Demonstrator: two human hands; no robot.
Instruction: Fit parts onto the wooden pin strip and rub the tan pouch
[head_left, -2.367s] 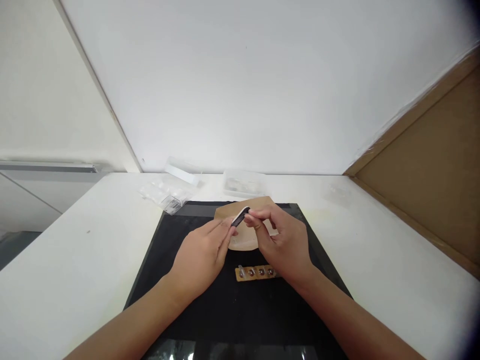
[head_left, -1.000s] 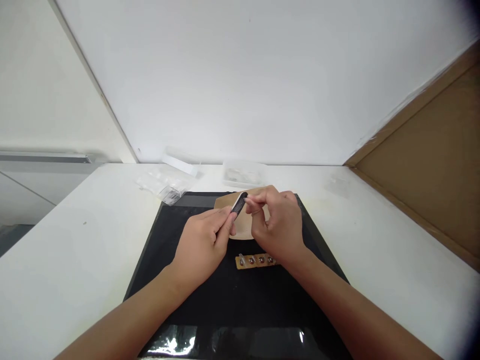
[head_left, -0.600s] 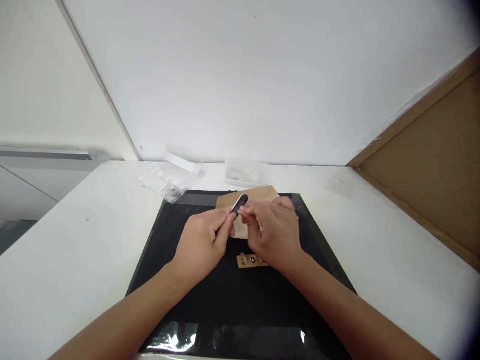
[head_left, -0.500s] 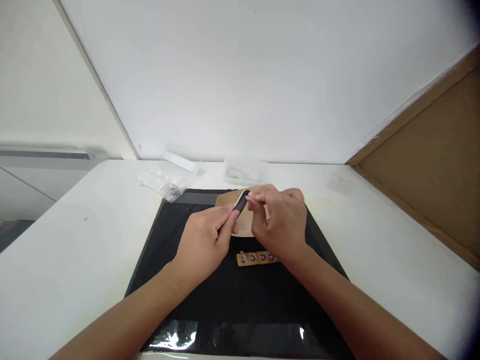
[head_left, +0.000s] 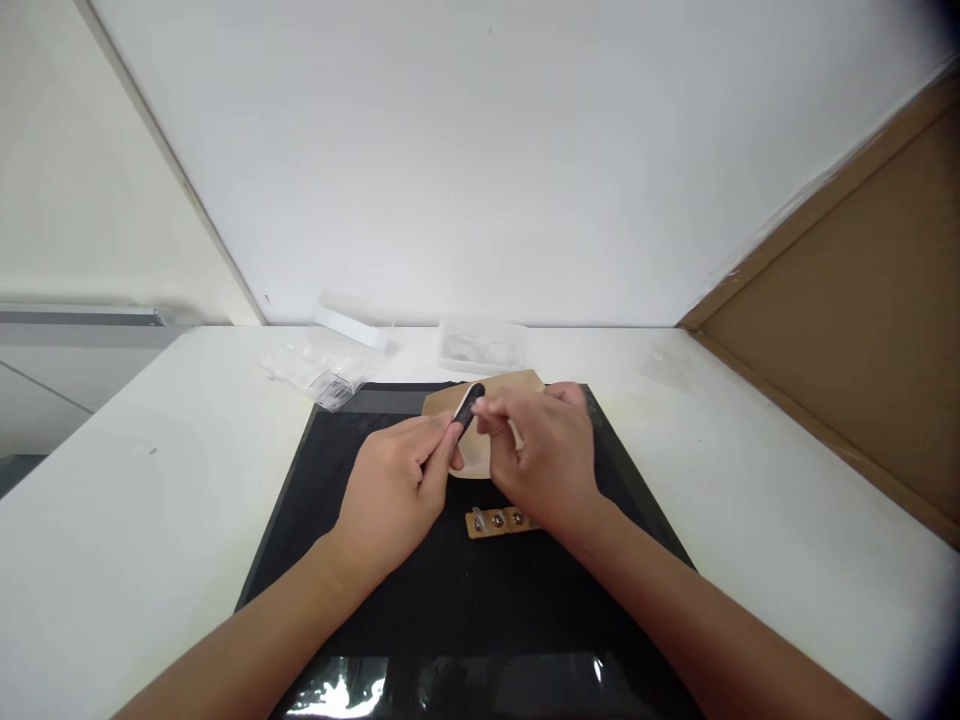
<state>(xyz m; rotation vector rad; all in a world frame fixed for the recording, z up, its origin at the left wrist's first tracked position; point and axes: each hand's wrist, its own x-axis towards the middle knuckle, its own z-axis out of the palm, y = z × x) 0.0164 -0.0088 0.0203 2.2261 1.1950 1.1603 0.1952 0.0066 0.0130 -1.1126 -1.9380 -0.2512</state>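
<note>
Above the black mat (head_left: pixel 397 610), my left hand (head_left: pixel 396 485) pinches the lower end of a short, flat black strip with a rounded tip and a pale edge (head_left: pixel 471 406). At the strip's upper end is my right hand (head_left: pixel 544 450), its thumb and forefinger pinched together. Whether those fingertips grip the strip or something tiny on it I cannot make out. Behind both hands lies a brown paper sheet (head_left: pixel 442 401), partly covered by them. Below, a small tan strip with round shiny studs and clear film bits (head_left: pixel 496 521) rests on the mat, its right end hidden by my right hand.
At the back of the white table (head_left: pixel 150 500) lie a crumpled clear plastic bag (head_left: pixel 300 370), a white lid-like piece (head_left: pixel 351 326) and a clear plastic box (head_left: pixel 481 346). A clear wrapper (head_left: pixel 666 366) sits at right, near the wood-framed brown panel (head_left: pixel 840 300).
The view has shifted slightly, so everything sits a little further left. My right fingertips have drawn slightly down along the black strip's end. My left hand keeps its pinch.
</note>
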